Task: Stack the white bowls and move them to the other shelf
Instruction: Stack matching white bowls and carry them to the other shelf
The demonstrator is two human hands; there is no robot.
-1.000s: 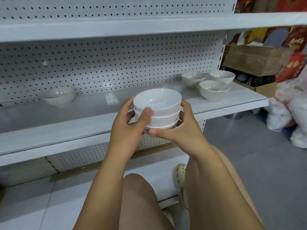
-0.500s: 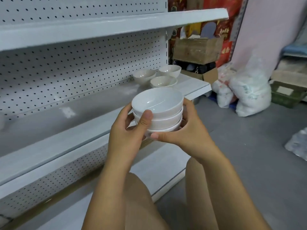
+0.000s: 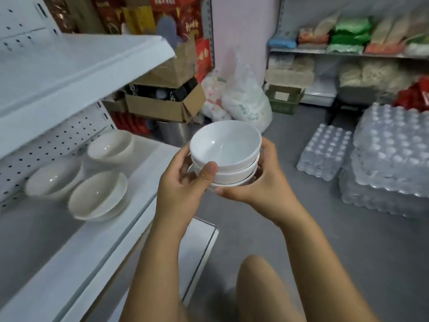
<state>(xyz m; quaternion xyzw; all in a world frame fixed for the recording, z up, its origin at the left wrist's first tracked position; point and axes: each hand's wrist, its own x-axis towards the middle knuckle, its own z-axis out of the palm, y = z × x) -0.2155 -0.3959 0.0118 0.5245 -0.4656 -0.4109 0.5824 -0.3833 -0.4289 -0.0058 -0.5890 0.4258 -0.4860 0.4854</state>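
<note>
Bowls (image 3: 224, 148) swung right — left hand (image 3: 182, 184), right hand (image 3: 263, 183) gripping.

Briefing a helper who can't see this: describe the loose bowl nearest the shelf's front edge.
Look at the white shelf on the left. Three loose bowls sit there; this bowl is nearest the front edge, the other two behind it by the pegboard.

Premises: a small shop or its stockroom. White pegboard shelf (image 3: 58, 140) of retail type at left. Far rack (image 3: 336, 53) loaded with bagged goods (image 3: 348, 33). Shrink-wrapped bottle packs (image 3: 392, 154) stacked on the grey floor (image 3: 290, 217). Open cardboard boxes (image 3: 160, 105) and red packaged goods (image 3: 192, 19) piled behind the shelf end.
</note>
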